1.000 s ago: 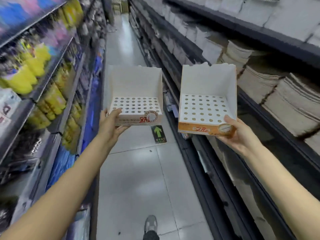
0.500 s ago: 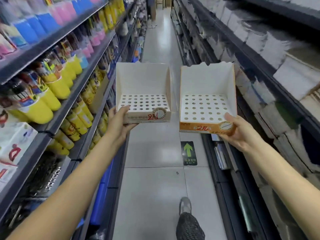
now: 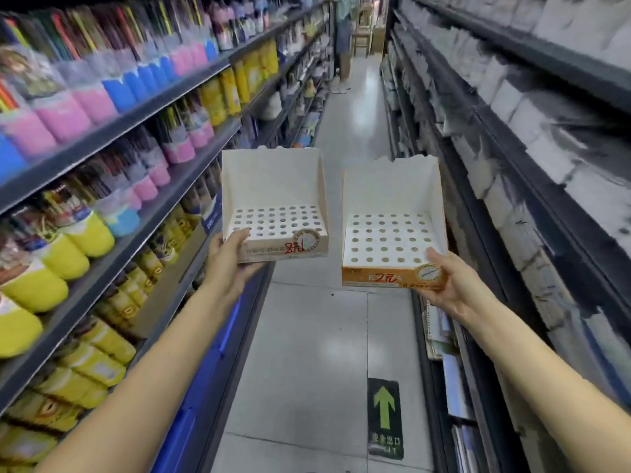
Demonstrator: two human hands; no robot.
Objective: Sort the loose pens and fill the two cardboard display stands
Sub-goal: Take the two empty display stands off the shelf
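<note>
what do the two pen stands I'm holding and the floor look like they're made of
White perforated stand with beige front: thin matte cardboard, judging by folded walls and punched holes. White stand with orange front: the same, its top edge ragged. Pale aisle floor: likely glazed tile, since it shows grout lines and soft reflections.

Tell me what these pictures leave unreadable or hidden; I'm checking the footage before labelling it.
Head view only:
- Printed text on the white cardboard display stand: too small; left hand covers its start.
- Orange-fronted cardboard display stand: right hand hides its front corner.
- Goods on the left shelves: motion-blurred.
- Loose pens: none in frame.
</note>
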